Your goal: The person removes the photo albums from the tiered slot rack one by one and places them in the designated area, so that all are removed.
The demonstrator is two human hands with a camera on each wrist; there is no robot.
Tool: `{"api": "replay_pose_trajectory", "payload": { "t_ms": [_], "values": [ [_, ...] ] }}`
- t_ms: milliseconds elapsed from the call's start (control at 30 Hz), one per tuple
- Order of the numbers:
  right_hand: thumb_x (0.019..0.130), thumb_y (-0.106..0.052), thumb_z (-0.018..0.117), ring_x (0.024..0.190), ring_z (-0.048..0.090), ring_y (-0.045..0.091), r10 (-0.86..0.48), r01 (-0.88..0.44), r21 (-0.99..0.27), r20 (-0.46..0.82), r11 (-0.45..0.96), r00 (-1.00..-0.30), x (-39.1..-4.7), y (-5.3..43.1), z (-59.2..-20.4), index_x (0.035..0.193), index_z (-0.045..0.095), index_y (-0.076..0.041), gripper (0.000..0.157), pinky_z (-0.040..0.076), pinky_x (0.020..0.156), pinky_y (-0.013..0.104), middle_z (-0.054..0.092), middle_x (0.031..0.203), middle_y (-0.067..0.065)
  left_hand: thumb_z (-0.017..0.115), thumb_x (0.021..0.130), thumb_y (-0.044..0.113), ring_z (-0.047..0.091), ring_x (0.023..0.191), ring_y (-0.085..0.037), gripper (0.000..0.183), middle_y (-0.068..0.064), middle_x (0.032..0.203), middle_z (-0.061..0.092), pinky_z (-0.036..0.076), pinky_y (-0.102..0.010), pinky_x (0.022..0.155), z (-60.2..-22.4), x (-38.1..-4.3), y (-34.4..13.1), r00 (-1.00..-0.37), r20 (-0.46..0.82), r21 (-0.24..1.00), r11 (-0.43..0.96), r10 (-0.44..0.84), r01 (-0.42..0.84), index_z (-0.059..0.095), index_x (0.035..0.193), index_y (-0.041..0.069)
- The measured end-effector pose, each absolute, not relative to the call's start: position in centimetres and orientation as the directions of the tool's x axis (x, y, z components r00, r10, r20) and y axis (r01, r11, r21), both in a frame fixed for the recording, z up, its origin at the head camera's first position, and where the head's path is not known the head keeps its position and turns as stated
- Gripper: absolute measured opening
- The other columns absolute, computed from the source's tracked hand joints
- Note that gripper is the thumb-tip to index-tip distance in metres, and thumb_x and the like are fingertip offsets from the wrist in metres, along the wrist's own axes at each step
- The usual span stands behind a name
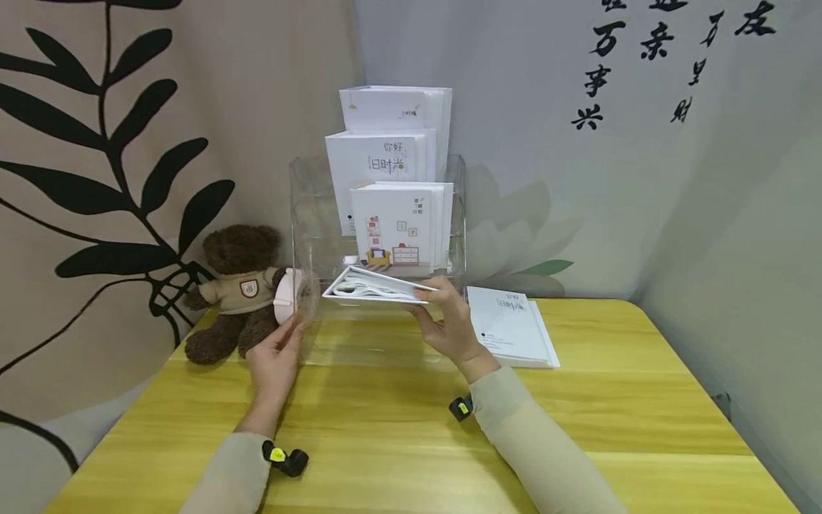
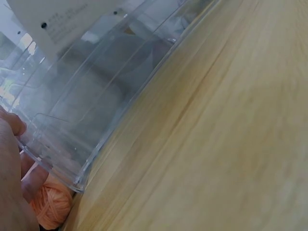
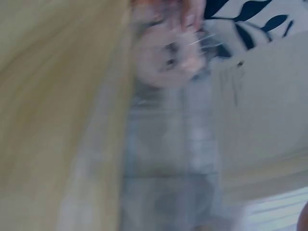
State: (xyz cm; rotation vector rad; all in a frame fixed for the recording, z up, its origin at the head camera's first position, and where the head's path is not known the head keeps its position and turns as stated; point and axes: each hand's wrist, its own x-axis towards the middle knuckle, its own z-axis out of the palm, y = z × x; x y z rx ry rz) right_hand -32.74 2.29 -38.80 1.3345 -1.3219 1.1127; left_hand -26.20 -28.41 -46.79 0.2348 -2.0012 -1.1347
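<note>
"Beige fabric sleeves (image 1: pixel 542 442) fill the near part of my head view, over the yellow wood-grained table (image 1: pixel 366 457). What do you make of my hands beyond them?"

"Your left hand (image 1: pixel 275 368) pinches the left edge of the clear, tiered plastic rack (image 2: pixel 89 103), thumb on one side, fingers on the other. Your right hand (image 1: pixel 452 328) grips a thick white hardcover book (image 1: pixel 375 291) by its right end."

"So where do I have that book, exactly?"

"Raised above the table at the rack's lower front, tilted, page edges facing us, below the upright white book with a furniture drawing (image 1: pixel 401 225). I can't tell whether it touches the plastic; the right wrist view is blurred."

"How should I handle it?"

"I'd brace the rack lightly, without bending its wall, and press the covers together, because those wavy pages could fan out. Turn it slowly from the wrist, clear of the upright book."

"Anything to avoid?"

"A peach yarn ball (image 2: pixel 52 207) just beside the left hand, and the white book lying flat (image 1: pixel 510 328) near the right sleeve. Bumping either seems the likeliest slip."
</note>
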Motion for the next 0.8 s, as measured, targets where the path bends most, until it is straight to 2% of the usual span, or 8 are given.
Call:
{"api": "replay_pose_trajectory", "payload": {
  "t_ms": [233, 400, 567, 800],
  "values": [
    [0.092, -0.004, 0.074, 0.084, 0.062, 0.029, -0.089, -0.998, 0.044, 0.995, -0.040, 0.047, -30.5, 3.4, -34.4, 0.114, 0.053, 0.005, 0.032, 0.055, 0.072, 0.034, 0.060, 0.100, 0.023, 0.077, 0.092, 0.021, 0.062, 0.081, 0.015, 0.026, 0.000, 0.107, 0.076, 0.047, -0.005, 0.067, -46.7, -26.2, -28.4, -0.663, 0.560, 0.779, 0.588, -0.497, 0.216, 0.077, 0.119, 0.018],
    [0.086, -0.002, 0.079, 0.086, 0.067, 0.026, -0.025, -0.995, 0.017, 0.999, -0.100, 0.020, -29.2, 4.7, -32.4, 0.110, 0.053, 0.011, 0.038, 0.058, 0.075, 0.031, 0.062, 0.094, 0.025, 0.077, 0.092, 0.026, 0.064, 0.087, 0.012, 0.027, 0.004, 0.108, 0.076, 0.047, -0.005, 0.071, -46.7, -26.0, -28.3, -0.685, 0.512, 0.807, 0.562, -0.517, 0.180, 0.077, 0.119, 0.023],
    [0.084, -0.001, 0.081, 0.091, 0.070, 0.026, -0.017, -0.991, 0.000, 1.000, -0.137, 0.002, -28.5, 5.5, -31.2, 0.107, 0.057, 0.012, 0.035, 0.060, 0.077, 0.033, 0.067, 0.094, 0.029, 0.077, 0.092, 0.027, 0.064, 0.089, 0.010, 0.027, 0.005, 0.108, 0.076, 0.047, -0.005, 0.072, -46.8, -26.1, -28.3, -0.684, 0.513, 0.805, 0.568, -0.519, 0.172, 0.077, 0.119, 0.023],
    [0.085, 0.000, 0.079, 0.092, 0.071, 0.033, -0.032, -0.993, 0.038, 0.999, -0.109, 0.042, -28.3, 5.8, -30.9, 0.106, 0.060, 0.012, 0.030, 0.060, 0.078, 0.035, 0.069, 0.097, 0.030, 0.077, 0.092, 0.024, 0.064, 0.087, 0.012, 0.026, 0.002, 0.108, 0.076, 0.048, -0.005, 0.071, -46.7, -26.1, -28.2, -0.679, 0.518, 0.811, 0.550, -0.521, 0.197, 0.078, 0.118, 0.021]
  ]
}}
